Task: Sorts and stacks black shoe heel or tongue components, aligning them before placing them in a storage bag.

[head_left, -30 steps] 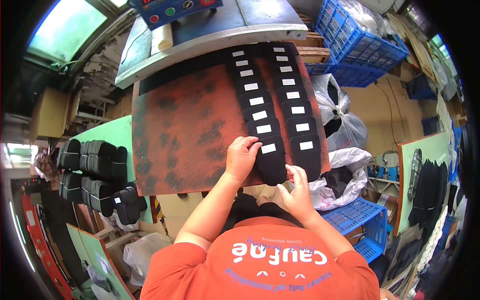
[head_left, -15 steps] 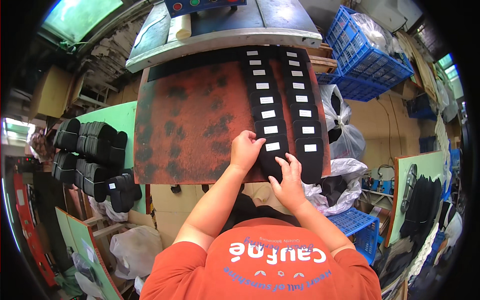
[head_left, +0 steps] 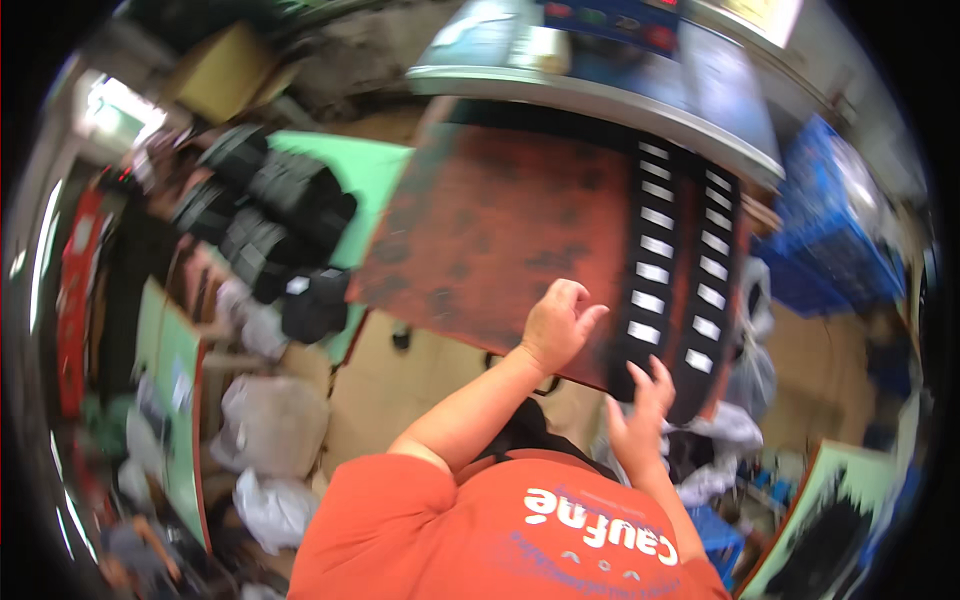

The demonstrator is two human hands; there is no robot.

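Two columns of flat black fabric-like pieces with rounded ends, the left column (head_left: 628,312) and the right column (head_left: 684,385), run along the right side of a dark-stained red board (head_left: 480,225). The pieces overlap, and each carries a small white label. Over the board's near edge, left of the columns, my left hand (head_left: 556,328) has its thumb apart from bent fingers and nothing visible between them. My right hand (head_left: 640,412) is open, fingers spread, by the near end of the left column. Blur hides whether its fingertips touch the piece there.
A metal-edged machine bed with a control box (head_left: 610,22) stands beyond the board. Bundled black pieces (head_left: 290,190) lie on a green table (head_left: 375,165) at left. Blue crates (head_left: 820,200) and plastic bags (head_left: 755,345) are on the right. White bags (head_left: 270,425) sit lower left.
The view has turned left, so the board and columns appear farther right and tilted. My left hand has come away from the nearest labelled piece. My right hand stays near the column's end.
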